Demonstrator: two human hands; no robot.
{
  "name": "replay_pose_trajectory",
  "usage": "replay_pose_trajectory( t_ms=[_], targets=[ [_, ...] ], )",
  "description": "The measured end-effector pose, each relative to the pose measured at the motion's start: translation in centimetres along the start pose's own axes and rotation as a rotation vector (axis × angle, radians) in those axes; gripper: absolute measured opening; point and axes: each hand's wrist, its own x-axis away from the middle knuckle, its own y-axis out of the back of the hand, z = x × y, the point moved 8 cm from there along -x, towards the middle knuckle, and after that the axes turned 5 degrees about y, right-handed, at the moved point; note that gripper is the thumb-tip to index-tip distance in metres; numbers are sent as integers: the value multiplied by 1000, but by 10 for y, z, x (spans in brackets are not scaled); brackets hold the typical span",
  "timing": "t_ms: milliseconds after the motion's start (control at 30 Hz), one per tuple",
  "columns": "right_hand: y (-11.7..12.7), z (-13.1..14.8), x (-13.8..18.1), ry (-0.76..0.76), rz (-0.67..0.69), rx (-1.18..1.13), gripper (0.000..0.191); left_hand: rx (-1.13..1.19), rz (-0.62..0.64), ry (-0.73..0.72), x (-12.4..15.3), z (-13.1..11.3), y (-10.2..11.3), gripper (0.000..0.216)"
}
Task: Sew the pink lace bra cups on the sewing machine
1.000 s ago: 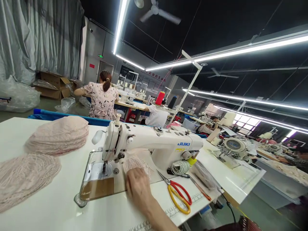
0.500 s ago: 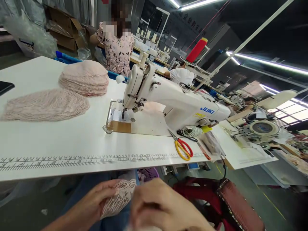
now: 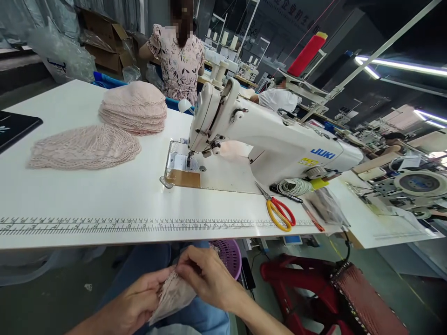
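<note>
Below the table edge, over my lap, my left hand (image 3: 141, 295) is closed on a pale pink lace piece (image 3: 176, 295). My right hand (image 3: 206, 274) pinches the upper edge of the same piece, its fingertips close to those of my left hand. The lower part of the lace hangs between both hands. On the table, a flat layered bunch of pink lace pieces (image 3: 84, 148) lies at the left, and a taller stack of pink lace cups (image 3: 134, 108) stands behind it. A white sewing machine (image 3: 272, 128) sits to the right of them.
Scissors with red and yellow handles (image 3: 279, 214) lie near the table's front edge, by a coil of white cord (image 3: 295, 187). A dark phone-like object (image 3: 17, 128) is at far left. Under the table stands a purple basket (image 3: 230, 256); a red stool (image 3: 293, 284) is at right. A person (image 3: 179, 60) sits beyond.
My right hand has moved from in front of the camera to the lace and now pinches its upper edge. My left hand keeps hold of the piece. The view has shifted slightly.
</note>
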Motion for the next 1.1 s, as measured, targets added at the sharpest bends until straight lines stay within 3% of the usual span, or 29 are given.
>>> replay_pose_trajectory(
  t_ms=[233,467,567,700,933,1033,1100],
  targets=[
    [-8,-6,-1,-17,38,6,8,102,161,-87,-1,-6,-13,51],
    [-17,-3,0,16,44,120,12,-142,-201,-146,-8,7,16,48],
    [-16,-7,6,-10,112,119,11,-186,-202,-92,-3,11,23,50],
    [-13,-13,16,-71,206,83,40,-221,-157,-1,10,10,26,58],
    [-19,-11,24,-71,236,25,33,-295,-239,138,28,14,33,59],
    [-18,-9,22,-22,253,28,44,-358,-315,154,33,17,48,56],
    [-15,-4,15,71,271,26,61,-412,-331,161,36,18,55,53]
  ],
)
